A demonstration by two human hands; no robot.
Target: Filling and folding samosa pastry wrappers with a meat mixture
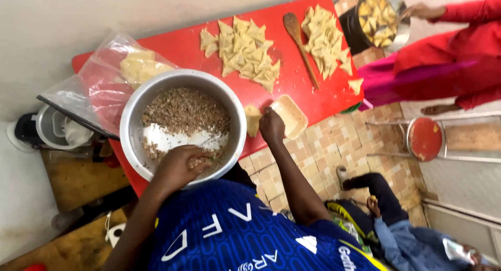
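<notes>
Fingers (pixel 201 159) of the left hand (pixel 180 166) are curled into the filling in the metal bowl (pixel 133 119), left-centre; right hand (pixel 271 126) grasps a folded pastry (pixel 252 118) over the red tabletop (pixel 292 83), mid-frame.

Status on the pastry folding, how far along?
Done: two piles of folded triangles and lie on the red board. In hand: the left hand is in the metal bowl at the minced filling; the right hand holds a pastry piece beside a small tray. Left: plenty of filling, plus wrappers in the plastic bag.
</notes>
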